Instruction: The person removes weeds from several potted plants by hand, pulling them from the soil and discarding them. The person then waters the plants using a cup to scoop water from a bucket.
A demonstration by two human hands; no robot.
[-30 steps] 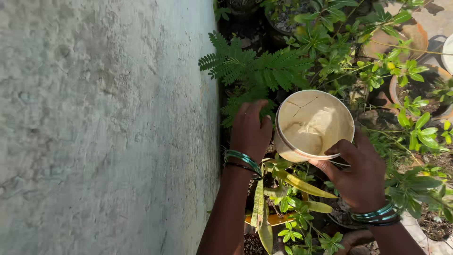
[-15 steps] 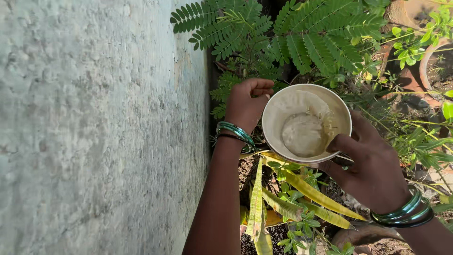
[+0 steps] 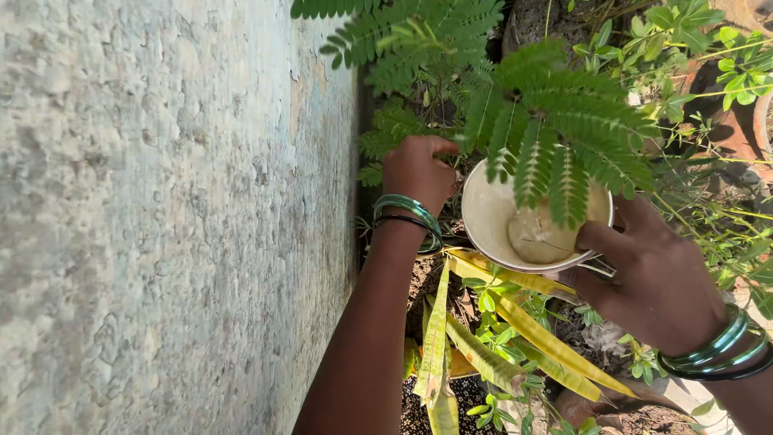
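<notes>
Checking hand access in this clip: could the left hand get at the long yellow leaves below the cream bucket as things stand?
Probably yes. The left hand rests beside the cream bucket, which the right hand grips from the other side. The yellow leaves lie just below the bucket, beside the left forearm, with nothing covering them.

Feathery fern-like fronds hang over the far rim of the cream bowl, hiding part of its inside. My left hand has its fingertips buried among the leaves. My right hand covers the bowl's near edge, and its forearm is cut off at the picture's lower right corner. What lies in the bowl's bottom I cannot make out.
</notes>
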